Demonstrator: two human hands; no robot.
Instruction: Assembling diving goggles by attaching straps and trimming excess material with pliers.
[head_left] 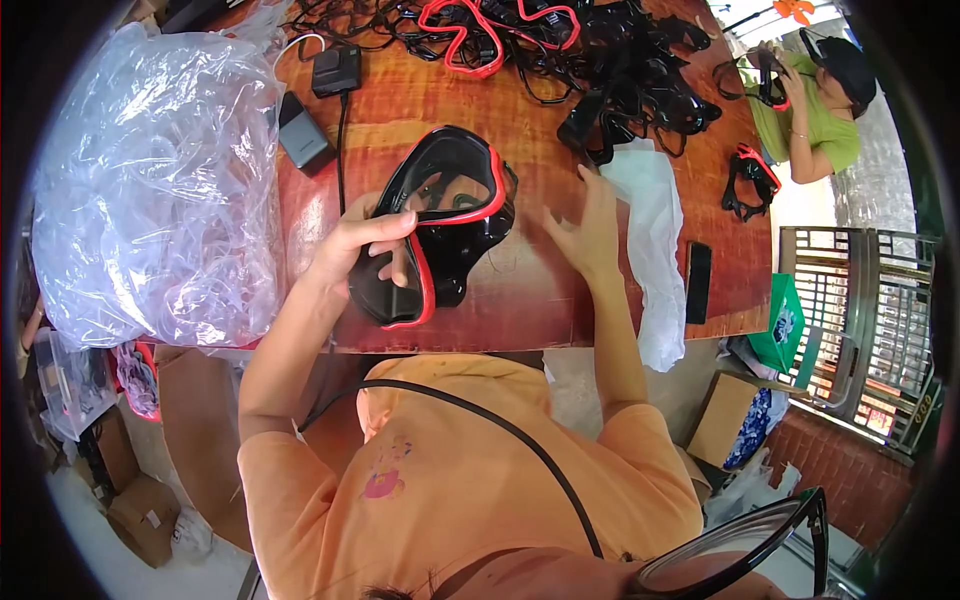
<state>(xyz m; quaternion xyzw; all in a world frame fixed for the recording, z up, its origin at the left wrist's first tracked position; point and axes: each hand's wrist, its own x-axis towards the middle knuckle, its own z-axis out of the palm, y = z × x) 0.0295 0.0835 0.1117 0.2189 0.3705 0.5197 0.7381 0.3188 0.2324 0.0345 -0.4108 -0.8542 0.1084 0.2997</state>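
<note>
Shiny wooden table (550, 325) before us. Our left hand (360, 240) pinches the diving mask (452, 250); one-sided grip, so we could drop it, or smudge its lens (385, 300) by touch. Mask extends right from that hand, apart from our right hand (588, 235), loosely spread, holding nothing. Black mask pile (640, 90) farther back.

A workshop (masks (641, 85) heaped on a table (545, 310)).
</note>
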